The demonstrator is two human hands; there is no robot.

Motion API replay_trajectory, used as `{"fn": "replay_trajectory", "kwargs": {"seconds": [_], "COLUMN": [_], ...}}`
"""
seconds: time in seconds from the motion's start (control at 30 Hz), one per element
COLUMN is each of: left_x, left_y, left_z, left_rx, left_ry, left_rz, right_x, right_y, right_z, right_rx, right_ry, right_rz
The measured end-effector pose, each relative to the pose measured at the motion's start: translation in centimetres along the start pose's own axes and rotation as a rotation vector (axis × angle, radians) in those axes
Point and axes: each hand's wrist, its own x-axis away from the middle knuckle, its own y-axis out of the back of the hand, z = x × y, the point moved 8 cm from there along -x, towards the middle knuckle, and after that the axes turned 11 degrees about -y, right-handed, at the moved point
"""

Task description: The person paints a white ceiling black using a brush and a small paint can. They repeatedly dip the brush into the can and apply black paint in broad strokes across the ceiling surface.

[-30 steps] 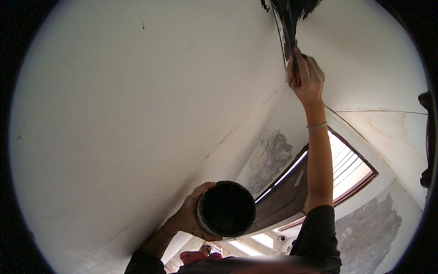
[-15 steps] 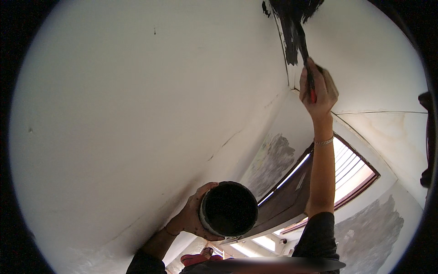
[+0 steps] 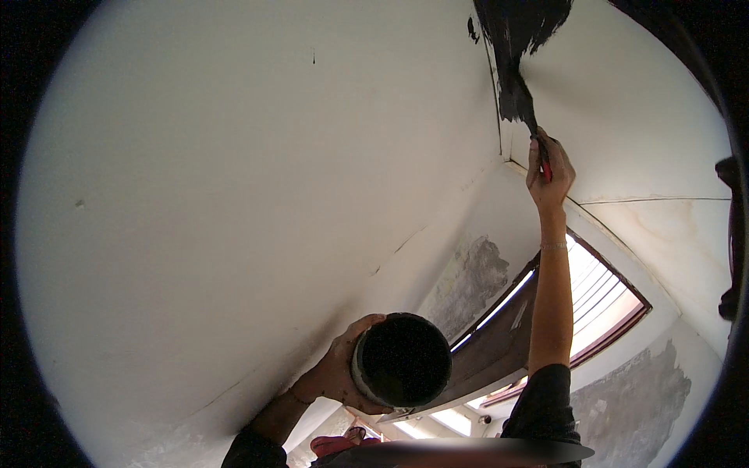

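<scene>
Your right hand (image 3: 559, 170) pinches the brush (image 3: 529, 107), its long axis pointing up-left from your fingers to black paint (image 3: 524, 31) (your left hand (image 3: 342, 366) clasps the pot (image 3: 358, 374) below).

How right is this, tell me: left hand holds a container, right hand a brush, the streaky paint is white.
Wrong colour: in the head view the streaky paint is black. The left hand holds a container, the right hand a brush.

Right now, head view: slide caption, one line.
Left hand grips a dark pot; right hand holds a brush at a black patch on a pale surface.
</scene>
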Motion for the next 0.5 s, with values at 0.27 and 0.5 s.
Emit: {"fn": "replay_trajectory", "kwargs": {"seconds": [0.27,0.5], "left_x": [-0.9,-0.3], "left_y": [0.3,0.2], "left_z": [0.8,1.0], "left_rx": [-0.011,0.009], "left_ry": [-0.07,-0.066], "left_rz": [0.022,0.021], "right_x": [-4.5,0.1], "right_y": [0.2,-2.2], "right_z": [1.8,-6.6], "right_rx": [-0.109,-0.06], "right_ry": [0.13,-0.068], "right_rz": [-0.077,0.06]}}
